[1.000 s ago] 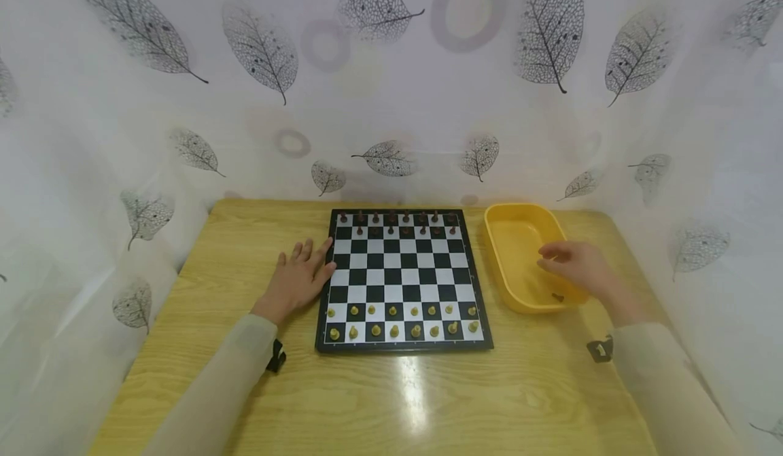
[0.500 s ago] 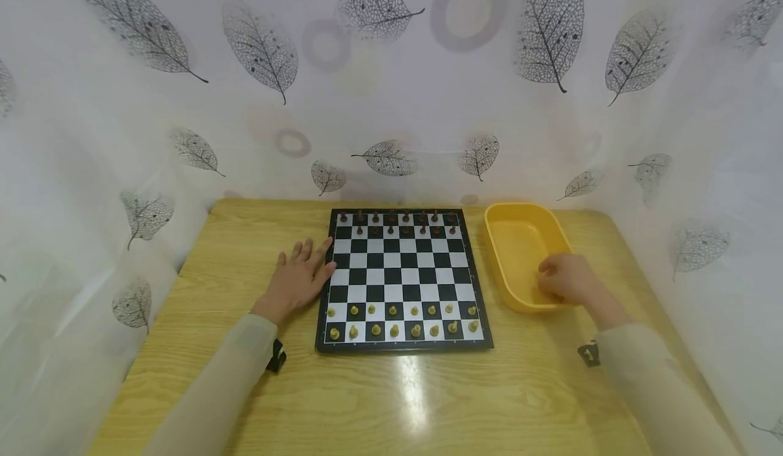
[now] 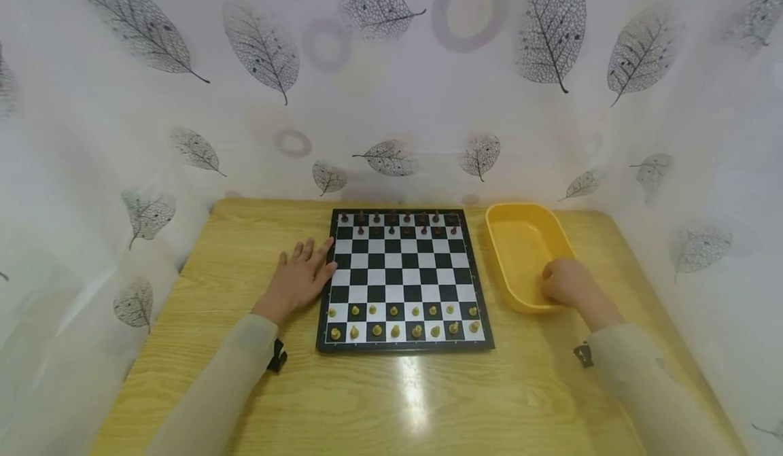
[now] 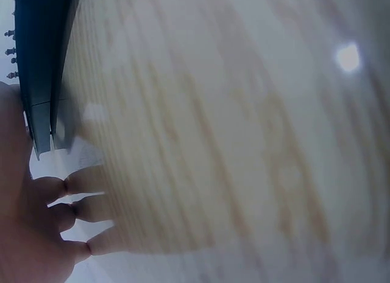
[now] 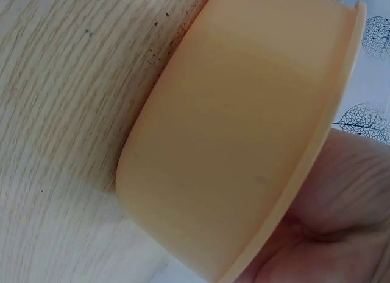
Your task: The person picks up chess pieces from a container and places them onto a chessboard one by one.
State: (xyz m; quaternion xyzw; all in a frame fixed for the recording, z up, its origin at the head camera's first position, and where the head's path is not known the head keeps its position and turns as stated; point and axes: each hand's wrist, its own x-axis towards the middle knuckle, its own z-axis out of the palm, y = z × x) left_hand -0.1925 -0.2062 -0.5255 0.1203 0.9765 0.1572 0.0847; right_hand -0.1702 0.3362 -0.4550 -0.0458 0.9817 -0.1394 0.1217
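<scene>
The left hand lies flat with spread fingers at the left edge of a black-and-white chessboard, fingertips touching its frame. Inside the right end of a yellow plastic basin is the right hand, its fingers bent downward. In the right wrist view the basin wall hides the fingertips, so I cannot tell what they hold. Yellow chess pieces fill two rows on the near side of the board. Dark red chess pieces stand along the far side.
Board and basin stand on a light wood table, the basin just right of the board. A white curtain printed with leaves hangs behind and along both sides. Black wrist straps show at the sleeves.
The right hand has lowered into the basin and its fingers have bent inward. The small dark chess piece seen on the basin floor is now hidden. The left hand and the board stay put.
</scene>
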